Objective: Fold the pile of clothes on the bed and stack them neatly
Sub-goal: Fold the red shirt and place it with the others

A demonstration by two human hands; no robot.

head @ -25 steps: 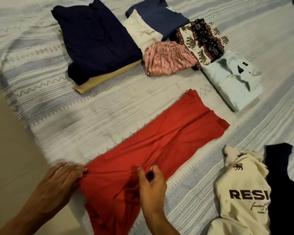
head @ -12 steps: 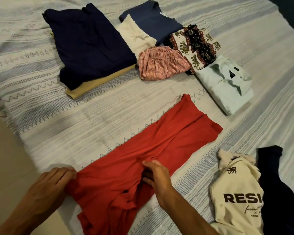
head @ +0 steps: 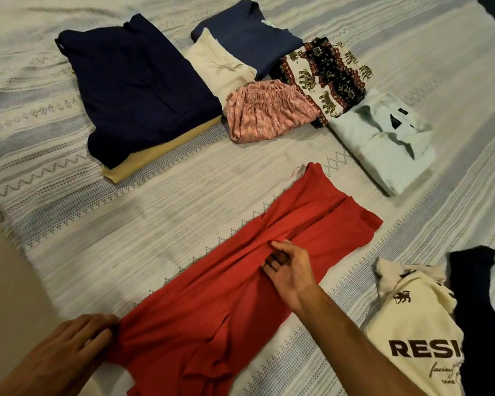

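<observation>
my left hand [head: 77, 344] and right hand [head: 290, 270] both pinch one long red cloth garment [head: 240, 281]; seven folded pieces lie on the striped bed [head: 183, 210].

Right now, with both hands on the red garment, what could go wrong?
The red garment hangs over the bed edge near the left hand; it could slide off. The right hand pinches only a middle crease, so the fold may come out crooked. The cream RESI shirt lies close and could get dragged.
</observation>
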